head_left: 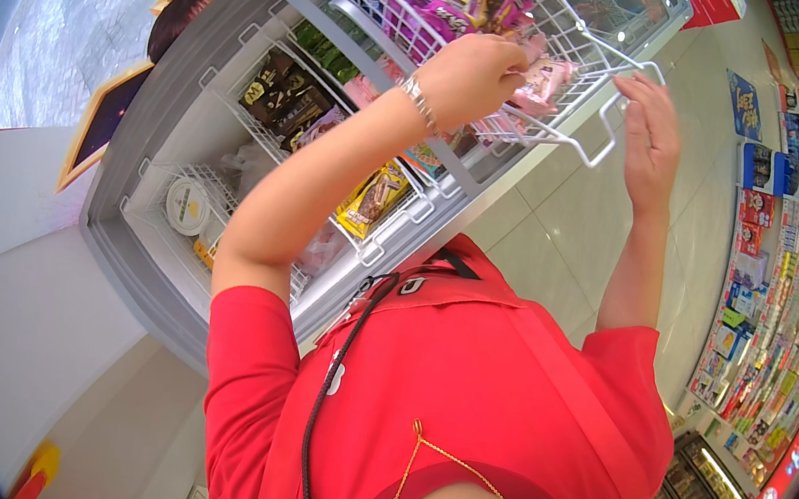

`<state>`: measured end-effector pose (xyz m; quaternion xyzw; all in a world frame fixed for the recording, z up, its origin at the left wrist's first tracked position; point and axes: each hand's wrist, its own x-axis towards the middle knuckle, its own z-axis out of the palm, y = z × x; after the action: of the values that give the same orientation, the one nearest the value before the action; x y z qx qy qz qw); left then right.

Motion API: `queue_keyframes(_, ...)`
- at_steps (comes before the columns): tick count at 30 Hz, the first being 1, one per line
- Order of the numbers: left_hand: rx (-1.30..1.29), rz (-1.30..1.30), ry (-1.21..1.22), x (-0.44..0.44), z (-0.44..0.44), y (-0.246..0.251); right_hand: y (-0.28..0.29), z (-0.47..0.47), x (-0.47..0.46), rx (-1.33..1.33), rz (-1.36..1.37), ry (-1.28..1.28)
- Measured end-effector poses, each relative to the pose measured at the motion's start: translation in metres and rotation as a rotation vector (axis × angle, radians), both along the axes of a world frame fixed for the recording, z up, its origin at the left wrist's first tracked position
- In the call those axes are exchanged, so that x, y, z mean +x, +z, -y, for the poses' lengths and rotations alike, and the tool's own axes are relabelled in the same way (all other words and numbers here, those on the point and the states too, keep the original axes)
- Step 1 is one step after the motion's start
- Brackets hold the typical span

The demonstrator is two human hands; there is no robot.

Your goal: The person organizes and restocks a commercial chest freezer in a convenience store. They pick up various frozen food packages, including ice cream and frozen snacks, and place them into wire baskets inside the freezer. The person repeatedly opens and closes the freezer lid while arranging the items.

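Note:
A white wire basket (407, 19) sits raised across the top of a chest freezer (176, 281). It holds purple ice-cream packets (470, 1) and pink packets (547, 80). My left hand (476, 82), with a metal band at its wrist, is inside the basket, its fingers curled beside a pink packet; whether they grip it is hidden. My right hand (645, 138) is at the basket's right end, its fingers extended beside the wire handle (603, 136), and I see nothing held in it.
Below the basket, the freezer holds lower wire baskets with dark packets (283, 98), a yellow packet (376, 197) and a white round tub (187, 206). A grey frame bar (337, 33) crosses the opening. Tiled floor (555, 217) lies to the right, with stocked shelves (781, 285) beyond.

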<state>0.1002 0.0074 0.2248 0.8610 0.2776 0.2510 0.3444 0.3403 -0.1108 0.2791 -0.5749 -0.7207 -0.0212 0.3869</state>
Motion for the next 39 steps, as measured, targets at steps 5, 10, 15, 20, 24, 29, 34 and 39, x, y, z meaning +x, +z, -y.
queue_keyframes(5, 0.077, -0.564, -0.294, 0.07, -0.038, -0.026, -0.02, -0.013, 0.031, -0.047, -0.057, 0.168)
queue_keyframes(10, 0.183, -0.403, -0.165, 0.071, -0.091, 0.007, -0.028, -0.032, 0.051, 0.002, -0.11, 0.267)
queue_keyframes(15, 0.419, -0.197, -0.17, 0.059, -0.069, 0.001, -0.033, -0.053, 0.067, 0.089, -0.173, 0.246)
queue_keyframes(20, 0.141, -0.438, -0.451, 0.049, -0.043, -0.032, -0.04, -0.057, 0.066, 0.097, -0.032, 0.219)
queue_keyframes(24, -0.063, -0.435, 0.089, 0.067, -0.07, -0.033, -0.041, -0.059, 0.065, 0.111, -0.011, 0.201)
queue_keyframes(29, 0.204, -0.935, 0.088, 0.106, -0.064, -0.06, -0.042, -0.057, 0.065, 0.105, -0.042, 0.184)
queue_keyframes(34, 0.332, -1.059, 0.158, 0.117, -0.057, -0.075, -0.046, -0.057, 0.066, 0.153, -0.069, 0.174)
queue_keyframes(39, 0.193, -0.974, 0.178, 0.118, -0.065, -0.059, -0.047, -0.057, 0.064, 0.163, -0.077, 0.158)
